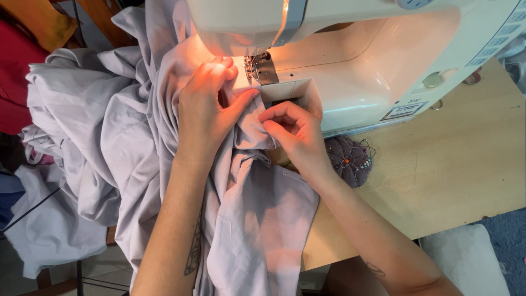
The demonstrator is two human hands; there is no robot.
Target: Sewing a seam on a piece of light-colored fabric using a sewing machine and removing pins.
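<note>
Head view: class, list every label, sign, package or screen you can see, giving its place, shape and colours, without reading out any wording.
Small rectangular sticker label: low on the front of the cream plastic sewing machine, right of the needle; white with dark border and dark print.
Printed chart strip: upper right edge of the machine; slanted row of small pale blue-grey boxes.
No packages, signs or screens show.
</note>
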